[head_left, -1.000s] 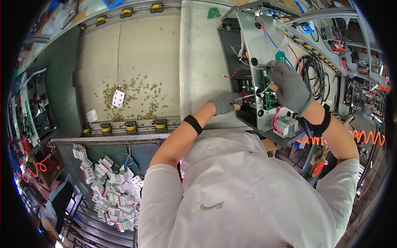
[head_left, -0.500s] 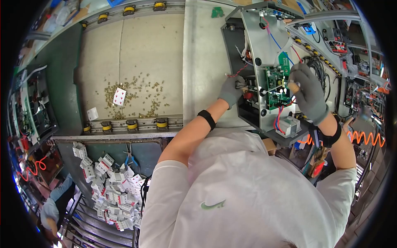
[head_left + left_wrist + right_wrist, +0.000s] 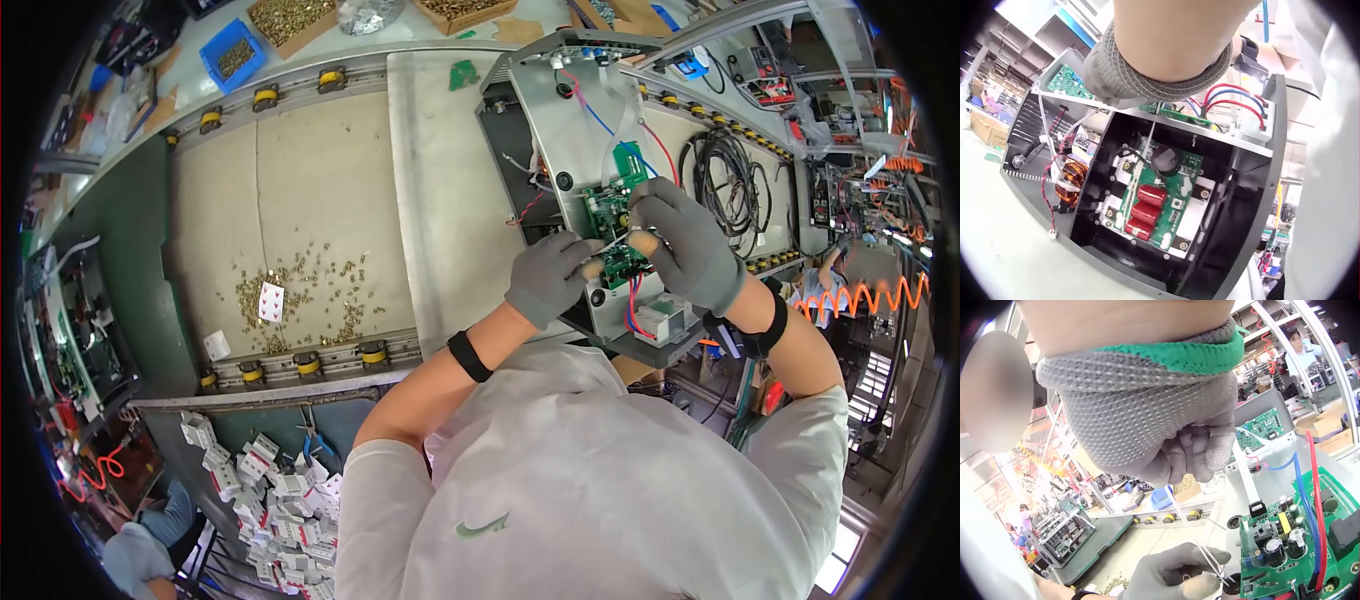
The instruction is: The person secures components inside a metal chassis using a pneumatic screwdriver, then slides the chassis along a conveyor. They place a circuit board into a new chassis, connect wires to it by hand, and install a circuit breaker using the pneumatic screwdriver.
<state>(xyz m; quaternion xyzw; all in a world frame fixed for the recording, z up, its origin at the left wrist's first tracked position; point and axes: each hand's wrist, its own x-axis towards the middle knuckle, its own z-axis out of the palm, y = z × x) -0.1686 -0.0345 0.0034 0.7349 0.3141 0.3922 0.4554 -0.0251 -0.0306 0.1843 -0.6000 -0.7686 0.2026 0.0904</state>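
Note:
A grey metal chassis (image 3: 530,110) stands tilted on the bench, a green circuit board (image 3: 607,208) mounted on its panel. Both hands wear grey gloves with bare thumb tips. Across the panel, a thin white cable (image 3: 1194,532) runs from hand to hand. My right hand (image 3: 690,245) pinches its upper end in front of the board. My left hand (image 3: 546,280) pinches it lower down, fingertips right by a black grommet (image 3: 1232,583). In the left wrist view, a second board with red capacitors (image 3: 1146,211) lies inside the chassis, below the left hand (image 3: 1107,72).
Many small brass pieces (image 3: 350,315) and a playing card (image 3: 271,302) lie on the bench at left. Coiled black cable (image 3: 730,185) sits right of the chassis. White breaker-like blocks (image 3: 290,530) and blue-handled pliers (image 3: 315,440) rest on a lower surface. Another person (image 3: 140,555) is at lower left.
My left hand has come from the chassis's open side to the panel's front, close to the right hand. The right hand first drew back rightward, then returned to the board. The head view has shifted.

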